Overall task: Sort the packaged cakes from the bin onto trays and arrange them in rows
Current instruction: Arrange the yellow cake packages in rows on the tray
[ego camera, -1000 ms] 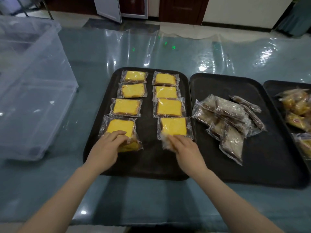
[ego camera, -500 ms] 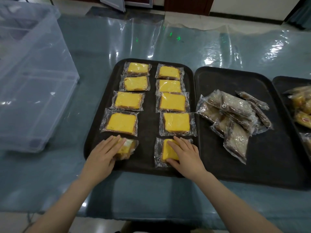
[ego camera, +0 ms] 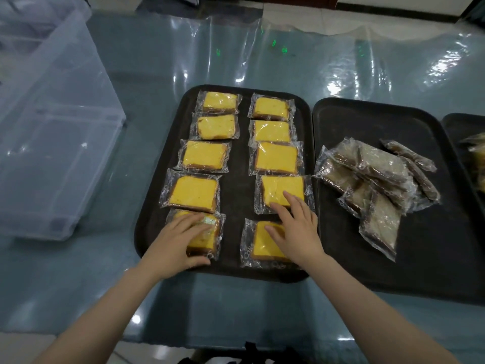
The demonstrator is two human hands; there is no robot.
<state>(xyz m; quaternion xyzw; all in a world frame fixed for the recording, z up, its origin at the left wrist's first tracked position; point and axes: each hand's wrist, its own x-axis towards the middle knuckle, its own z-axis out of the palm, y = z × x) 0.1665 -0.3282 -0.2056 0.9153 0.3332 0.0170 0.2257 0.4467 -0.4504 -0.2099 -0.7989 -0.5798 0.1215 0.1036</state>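
A black tray (ego camera: 236,195) holds yellow packaged cakes in two columns of several each. My left hand (ego camera: 175,245) lies flat over the nearest cake of the left column (ego camera: 207,236), fingers spread and thumb at its near edge. My right hand (ego camera: 296,227) rests on the nearest cake of the right column (ego camera: 262,245), its fingertips reaching onto the cake above it (ego camera: 282,191). Neither cake is lifted. A second black tray (ego camera: 393,258) to the right carries a loose pile of brown packaged cakes (ego camera: 375,179).
A clear plastic bin (ego camera: 49,127) stands at the left on the table, which is covered with shiny plastic sheet (ego camera: 262,61). A third black tray (ego camera: 464,127) with yellowish packets (ego camera: 476,156) shows at the right edge. The table's near edge runs below my forearms.
Both hands pulled a cake toward the tray's near edge and laid it flat below its column. The right hand's fingers have since slid forward onto the cake above. The camera tilted down.
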